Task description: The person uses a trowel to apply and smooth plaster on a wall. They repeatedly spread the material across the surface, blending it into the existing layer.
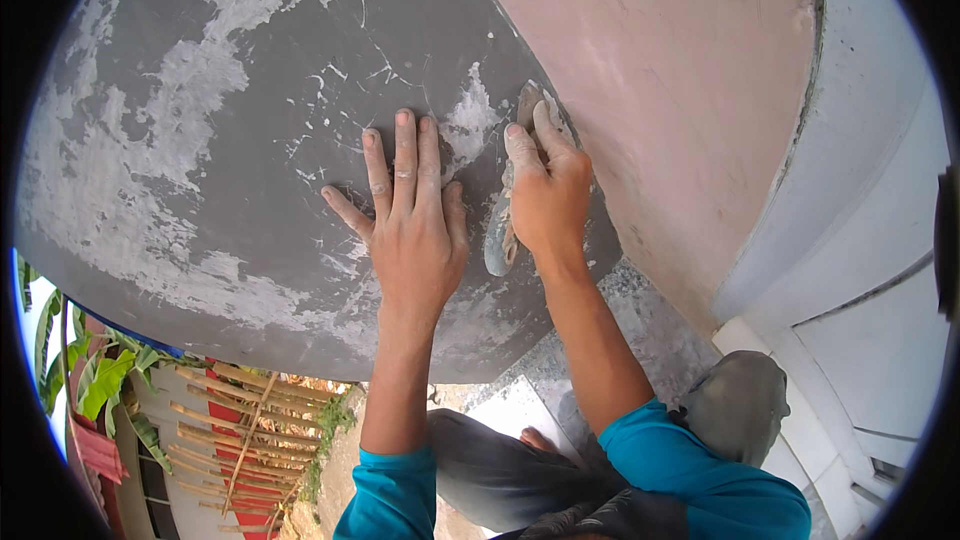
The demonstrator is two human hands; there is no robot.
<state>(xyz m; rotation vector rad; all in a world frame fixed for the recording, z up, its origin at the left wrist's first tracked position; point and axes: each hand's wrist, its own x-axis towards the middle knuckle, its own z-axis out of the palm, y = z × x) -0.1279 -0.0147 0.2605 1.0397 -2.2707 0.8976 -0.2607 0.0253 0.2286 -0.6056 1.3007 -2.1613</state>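
Resting flat on the dark grey surface (pixel 290 120) in the head view, your left hand (pixel 412 235) has all 5 digits fanned out. Your right hand (pixel 555 200) is wrapped around the hand tool (pixel 498 245), thumb and index pointing up along it. Tool sits at the surface's right edge, just beside the pink wall (pixel 690 70): tight for you that way. Left of your left hand, the surface runs wide and open; its lower edge passes behind your left forearm. Count: 2 hands, 1 tool, 2 teal sleeves (pixel 388 490), 1 bare foot (pixel 538 439), 1 pole fence (pixel 250 440) lower left.
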